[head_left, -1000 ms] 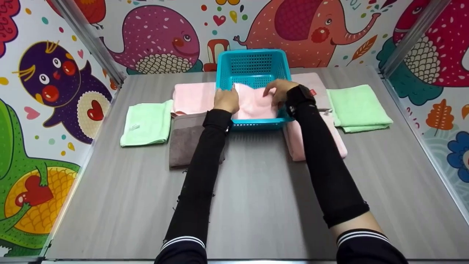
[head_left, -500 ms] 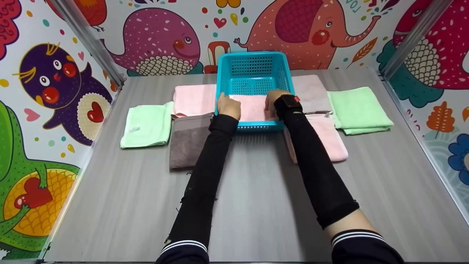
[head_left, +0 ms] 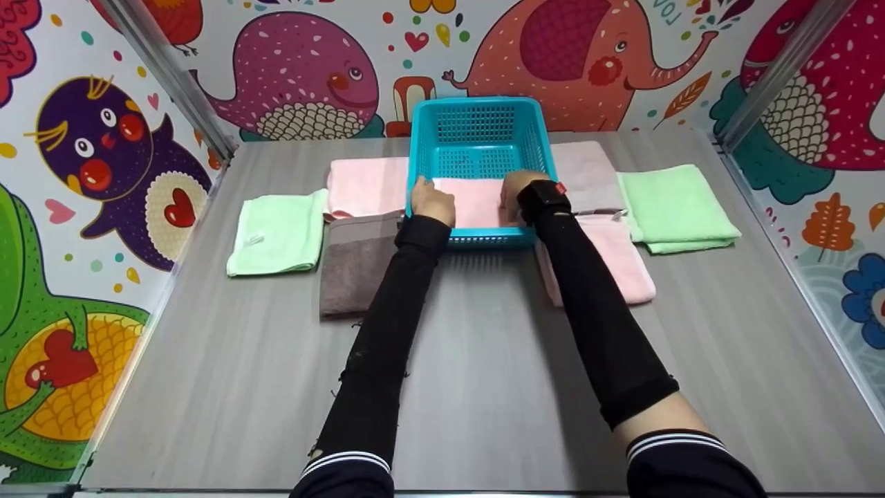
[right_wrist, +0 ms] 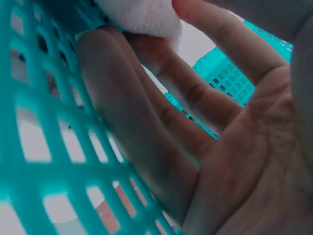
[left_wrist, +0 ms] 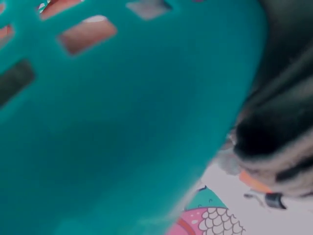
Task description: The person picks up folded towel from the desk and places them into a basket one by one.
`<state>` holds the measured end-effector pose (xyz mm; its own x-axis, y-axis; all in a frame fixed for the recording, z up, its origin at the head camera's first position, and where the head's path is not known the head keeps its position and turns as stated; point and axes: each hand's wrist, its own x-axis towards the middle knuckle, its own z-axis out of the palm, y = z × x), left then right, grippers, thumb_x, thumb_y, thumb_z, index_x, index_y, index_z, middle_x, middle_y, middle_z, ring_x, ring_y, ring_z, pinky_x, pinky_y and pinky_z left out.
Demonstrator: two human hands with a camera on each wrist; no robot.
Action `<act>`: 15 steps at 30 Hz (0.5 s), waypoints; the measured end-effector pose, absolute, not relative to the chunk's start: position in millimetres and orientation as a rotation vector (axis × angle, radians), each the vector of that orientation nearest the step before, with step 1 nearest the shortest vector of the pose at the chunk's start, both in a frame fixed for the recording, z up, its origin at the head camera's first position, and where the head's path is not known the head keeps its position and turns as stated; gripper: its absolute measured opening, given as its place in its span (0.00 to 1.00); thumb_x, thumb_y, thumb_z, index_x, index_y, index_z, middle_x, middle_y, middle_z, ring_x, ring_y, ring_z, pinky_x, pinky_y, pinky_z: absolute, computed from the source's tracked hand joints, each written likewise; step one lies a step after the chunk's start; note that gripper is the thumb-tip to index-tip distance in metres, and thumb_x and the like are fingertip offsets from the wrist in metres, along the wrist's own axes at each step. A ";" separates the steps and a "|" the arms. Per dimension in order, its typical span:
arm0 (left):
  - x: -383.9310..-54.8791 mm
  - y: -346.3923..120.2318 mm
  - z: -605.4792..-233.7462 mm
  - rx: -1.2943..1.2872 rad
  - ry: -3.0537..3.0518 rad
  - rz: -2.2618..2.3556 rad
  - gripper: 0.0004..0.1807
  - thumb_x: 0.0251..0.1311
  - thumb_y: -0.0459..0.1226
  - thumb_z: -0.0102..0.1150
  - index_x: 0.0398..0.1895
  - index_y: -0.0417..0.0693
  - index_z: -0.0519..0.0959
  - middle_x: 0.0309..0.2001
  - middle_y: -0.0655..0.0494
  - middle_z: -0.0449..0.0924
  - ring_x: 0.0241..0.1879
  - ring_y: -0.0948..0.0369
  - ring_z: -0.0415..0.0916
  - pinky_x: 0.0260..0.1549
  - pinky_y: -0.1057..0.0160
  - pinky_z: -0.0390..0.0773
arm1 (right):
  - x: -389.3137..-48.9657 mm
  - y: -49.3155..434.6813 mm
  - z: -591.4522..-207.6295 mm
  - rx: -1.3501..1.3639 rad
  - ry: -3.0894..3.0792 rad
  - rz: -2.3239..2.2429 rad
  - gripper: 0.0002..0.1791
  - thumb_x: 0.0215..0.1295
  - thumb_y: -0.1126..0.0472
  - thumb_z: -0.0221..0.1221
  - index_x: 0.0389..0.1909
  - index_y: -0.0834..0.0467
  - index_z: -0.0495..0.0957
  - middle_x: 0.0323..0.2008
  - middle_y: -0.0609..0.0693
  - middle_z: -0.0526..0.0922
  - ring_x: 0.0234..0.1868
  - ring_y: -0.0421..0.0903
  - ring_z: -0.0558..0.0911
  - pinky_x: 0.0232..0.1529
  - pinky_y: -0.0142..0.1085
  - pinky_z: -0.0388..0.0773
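Observation:
A pink towel lies folded across the near half of the teal plastic basket. At its left edge, just inside the basket wall, my left hand grips it with curled fingers; the fingertips are hidden. My right hand holds the towel's right edge. In the right wrist view, the fingers of the right hand reach down along the latticed basket wall, and the towel's edge sits among the fingertips. Blurred basket wall fills most of the left wrist view, where the left hand is hidden.
Left of the basket lie folded towels: green, pink and brown. On the right are a pale pink towel, a pink towel and a green towel. Cartoon-printed walls enclose the grey table.
Both hands have moved down and nearer with the pink towel, which went from bunched to flat inside the basket. Over the last half second hands and towel have hardly moved.

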<state>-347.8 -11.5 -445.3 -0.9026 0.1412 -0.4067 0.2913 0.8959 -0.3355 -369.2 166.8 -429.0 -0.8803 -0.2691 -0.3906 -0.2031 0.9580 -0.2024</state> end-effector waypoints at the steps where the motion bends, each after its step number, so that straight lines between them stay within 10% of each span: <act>1: -347.5 -11.0 -445.3 0.321 2.685 -0.560 0.30 0.77 0.52 0.50 0.79 0.60 0.65 0.77 0.55 0.68 0.82 0.53 0.50 0.74 0.53 0.48 | -367.6 166.6 -427.9 -0.334 2.691 -0.218 0.17 0.56 0.68 0.66 0.48 0.59 0.89 0.55 0.58 0.87 0.42 0.47 0.77 0.40 0.41 0.80; 15: -344.5 -12.2 -446.1 0.321 2.711 -0.495 0.30 0.76 0.50 0.50 0.79 0.57 0.66 0.77 0.53 0.68 0.81 0.52 0.53 0.76 0.53 0.47 | -383.5 171.0 -446.3 -0.387 2.723 -0.176 0.12 0.58 0.62 0.69 0.43 0.59 0.89 0.50 0.57 0.89 0.42 0.49 0.81 0.43 0.45 0.81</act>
